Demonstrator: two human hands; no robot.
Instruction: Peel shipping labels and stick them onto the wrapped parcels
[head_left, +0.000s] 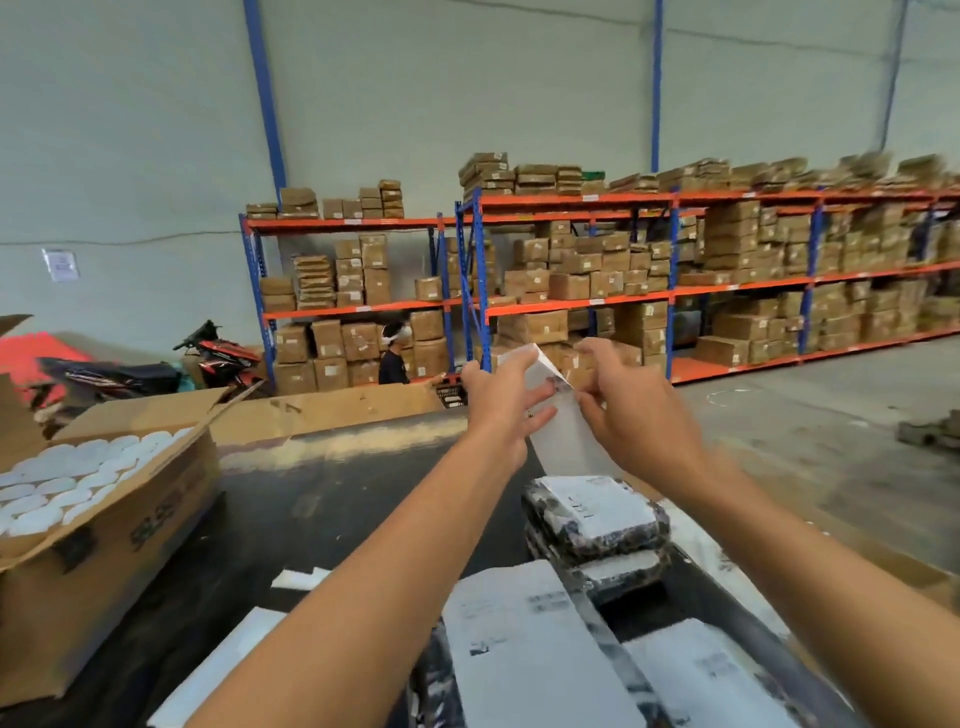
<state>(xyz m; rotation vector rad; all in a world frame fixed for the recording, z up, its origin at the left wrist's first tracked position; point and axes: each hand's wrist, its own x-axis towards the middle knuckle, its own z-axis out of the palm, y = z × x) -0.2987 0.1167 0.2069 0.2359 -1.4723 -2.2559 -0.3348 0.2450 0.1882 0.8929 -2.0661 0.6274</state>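
White paper shipping label (558, 415) held up at chest height above the dark worktop (311, 509), top corner curling off its backing. Pinched by left hand (506, 402) and right hand (631, 410), fingers (589, 402) nipping the split edge. Risks: tearing, self-sticking, creasing before reaching the black-wrapped parcels (597, 519) below.

Open carton (104, 525) left, stacked parcels (597, 525) ahead.
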